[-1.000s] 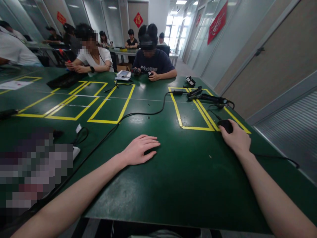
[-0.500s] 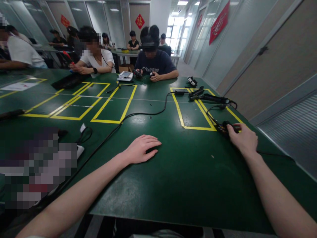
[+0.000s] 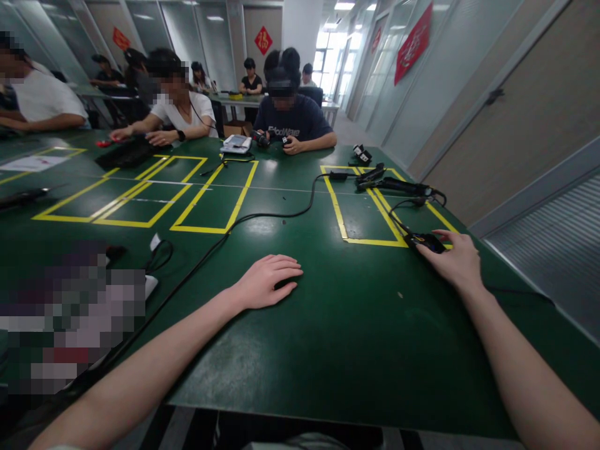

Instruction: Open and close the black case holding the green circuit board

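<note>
Because the black device lies directly at the fingers of the right hand, this hand is much the nearer one. The device is on the green table, at the near corner of the yellow tape, to the right side and ahead of the person. Its long axis goes mostly crosswise, somewhat slanted: one end points left and a little away, the other points right, into the space between thumb and fingers. At the left end a thin cable comes out (small orange and blue spots show on the top, but what they are I cannot tell). The right hand is curved, with the thumb at the near side and the fingers apart beyond it; whether it presses the device, I cannot tell. The left hand rests flat on the table, fingers loosely spread, holding nothing visible, well apart from the device. Farther out, black equipment lies across the tape, and opposite sits a person in a dark blue shirt.
</note>
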The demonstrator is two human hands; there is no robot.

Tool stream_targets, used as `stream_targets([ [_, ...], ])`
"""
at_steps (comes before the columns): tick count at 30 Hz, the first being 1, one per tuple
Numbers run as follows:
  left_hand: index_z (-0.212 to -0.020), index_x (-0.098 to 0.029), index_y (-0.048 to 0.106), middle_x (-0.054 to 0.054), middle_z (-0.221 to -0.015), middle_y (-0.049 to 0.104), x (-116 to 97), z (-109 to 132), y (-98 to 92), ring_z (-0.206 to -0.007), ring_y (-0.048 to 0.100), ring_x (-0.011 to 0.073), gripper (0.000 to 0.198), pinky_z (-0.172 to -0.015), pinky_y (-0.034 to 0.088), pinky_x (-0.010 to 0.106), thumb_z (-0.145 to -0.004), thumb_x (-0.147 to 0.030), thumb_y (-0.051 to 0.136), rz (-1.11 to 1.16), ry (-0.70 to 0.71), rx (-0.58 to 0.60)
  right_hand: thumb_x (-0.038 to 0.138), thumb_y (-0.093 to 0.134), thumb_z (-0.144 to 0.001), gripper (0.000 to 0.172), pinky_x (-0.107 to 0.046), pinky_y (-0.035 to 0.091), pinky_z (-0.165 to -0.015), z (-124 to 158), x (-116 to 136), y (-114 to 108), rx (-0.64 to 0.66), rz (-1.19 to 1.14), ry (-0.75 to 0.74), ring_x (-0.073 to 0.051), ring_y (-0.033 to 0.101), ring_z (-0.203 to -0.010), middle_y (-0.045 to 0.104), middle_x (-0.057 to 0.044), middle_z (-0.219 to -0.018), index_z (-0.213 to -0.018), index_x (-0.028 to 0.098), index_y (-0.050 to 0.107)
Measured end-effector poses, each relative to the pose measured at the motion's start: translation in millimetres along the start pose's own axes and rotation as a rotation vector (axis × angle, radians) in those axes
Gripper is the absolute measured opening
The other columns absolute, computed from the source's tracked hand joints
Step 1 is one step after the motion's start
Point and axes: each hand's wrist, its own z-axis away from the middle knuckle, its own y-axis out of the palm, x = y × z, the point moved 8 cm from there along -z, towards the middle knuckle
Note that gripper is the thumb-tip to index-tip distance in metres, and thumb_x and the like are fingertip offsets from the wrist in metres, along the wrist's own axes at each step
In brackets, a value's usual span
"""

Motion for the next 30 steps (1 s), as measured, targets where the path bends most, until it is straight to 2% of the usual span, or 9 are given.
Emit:
stream_targets([
  [3,-0.122,-0.022,0.072,0.009,-0.126,0.075,-1,0,0.2,-0.123,0.068,0.0236,0.028,-0.105,0.055,0.043,-0.102,-0.03,0.055,-0.005,0.004,0.005,0.037,0.068,-0.07,0.031,-0.041,0.05,-0.088,1,2,1,0.055,-0.014,0.042,-0.031,0.061,-0.104,0.062,-0.011,-0.099,-0.096,0.022,0.064],
  [6,-0.12,-0.022,0.073,0.008,-0.126,0.075,0,0,0.5,-0.122,0.068,0.0234,0.027,-0.105,0.055,0.043,-0.102,-0.03,0.055,-0.001,0.003,0.006,0.035,0.069,-0.069,0.026,-0.039,0.049,-0.083,2,6,-2,0.058,-0.024,0.04,-0.03,0.06,-0.098,0.061,-0.008,-0.094,-0.091,0.022,0.063],
  [9,-0.119,-0.021,0.073,0.008,-0.125,0.076,0,0,0.3,-0.121,0.069,0.0236,0.027,-0.104,0.055,0.043,-0.101,-0.03,0.055,0.003,0.003,0.001,0.037,0.07,-0.071,0.023,-0.036,0.047,-0.073,2,8,-5,0.064,-0.001,0.033,-0.027,0.061,-0.086,0.063,-0.008,-0.09,-0.088,0.022,0.064],
  [14,-0.118,-0.022,0.074,0.008,-0.125,0.076,0,0,1.9,-0.12,0.069,0.0234,0.027,-0.104,0.055,0.043,-0.102,-0.03,0.055,0.004,-0.004,0.017,0.042,0.07,-0.074,0.025,-0.033,0.037,-0.059,3,4,0,0.165,0.11,0.092,-0.026,0.061,-0.075,0.069,-0.007,-0.085,-0.089,0.022,0.069],
  [20,-0.116,-0.021,0.075,0.009,-0.121,0.077,0,0,2.4,-0.118,0.07,0.0235,0.026,-0.102,0.055,0.042,-0.102,-0.03,0.055,0.012,-0.002,0.031,0.044,0.072,-0.074,0.027,-0.034,0.042,-0.064,5,3,0,0.136,-0.073,0.126,-0.024,0.061,-0.071,0.069,-0.006,-0.08,-0.088,0.021,0.069],
  [26,-0.114,-0.021,0.075,0.008,-0.119,0.077,1,0,2.8,-0.118,0.07,0.023,0.025,-0.103,0.055,0.042,-0.101,-0.029,0.055,0.016,-0.007,0.035,0.031,0.075,-0.066,0.025,-0.033,0.043,-0.065,9,9,-4,0.089,-0.183,0.144,-0.022,0.057,-0.07,0.063,-0.002,-0.074,-0.087,0.022,0.065],
  [30,-0.114,-0.02,0.075,0.008,-0.12,0.077,1,0,3.0,-0.118,0.07,0.0231,0.025,-0.102,0.055,0.042,-0.102,-0.03,0.055,0.016,-0.004,0.034,0.029,0.074,-0.067,0.025,-0.033,0.045,-0.068,9,11,-10,0.052,-0.207,0.158,-0.021,0.058,-0.072,0.059,-0.001,-0.076,-0.088,0.021,0.065],
])
